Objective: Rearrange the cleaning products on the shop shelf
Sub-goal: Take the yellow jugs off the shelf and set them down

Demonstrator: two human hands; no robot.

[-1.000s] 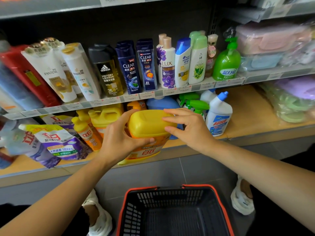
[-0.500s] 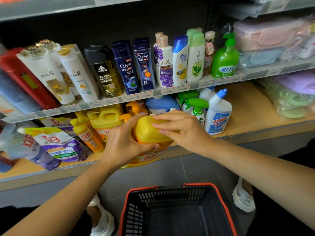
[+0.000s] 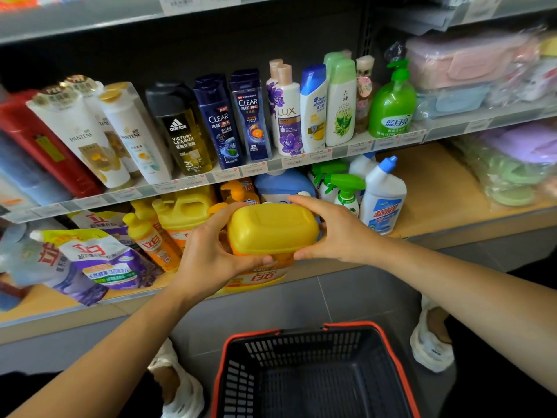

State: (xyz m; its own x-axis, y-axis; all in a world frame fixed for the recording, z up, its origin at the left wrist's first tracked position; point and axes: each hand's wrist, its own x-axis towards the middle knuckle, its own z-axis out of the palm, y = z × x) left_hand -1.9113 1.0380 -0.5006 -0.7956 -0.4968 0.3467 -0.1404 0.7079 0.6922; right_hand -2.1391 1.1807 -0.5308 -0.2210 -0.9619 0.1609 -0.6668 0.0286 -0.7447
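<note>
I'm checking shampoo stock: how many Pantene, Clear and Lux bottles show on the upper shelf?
Pantene bottles: 3
Clear bottles: 2
Lux bottles: 2
Total: 7

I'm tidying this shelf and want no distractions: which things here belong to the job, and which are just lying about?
Job: yellow jug, gripped by left hand and right hand; toilet cleaner bottle; green spray bottles; refill pouches.
Lying about: shopping basket; shampoo bottles; green pump bottle; wrapped containers.
</note>
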